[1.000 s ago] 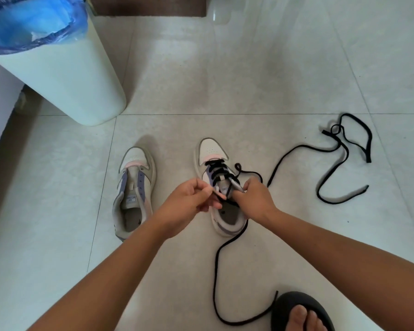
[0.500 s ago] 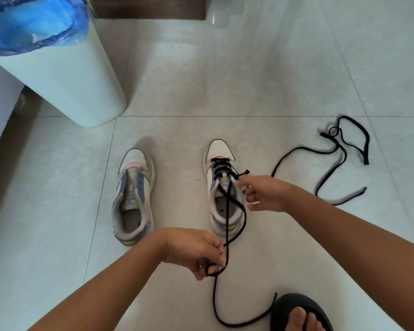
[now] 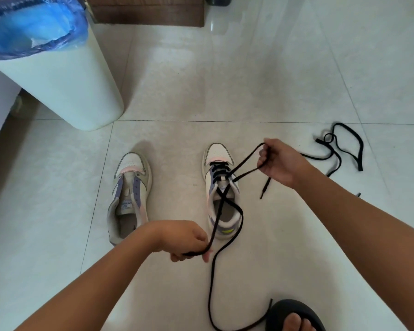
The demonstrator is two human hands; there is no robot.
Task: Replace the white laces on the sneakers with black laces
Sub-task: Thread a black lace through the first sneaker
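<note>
Gripping black lace point(image 3: 227, 199) both ends: left hand point(image 3: 186, 240) pinches it near, right hand point(image 3: 276, 161) fists a loop far-right. Lace threads right sneaker point(image 3: 221, 189); left sneaker point(image 3: 129, 194) unlaced. Bin point(image 3: 57, 75) far-left, blue liner point(image 3: 31, 27), contents unclear. Spare lace point(image 3: 339, 149) partly hidden behind right arm.
</note>
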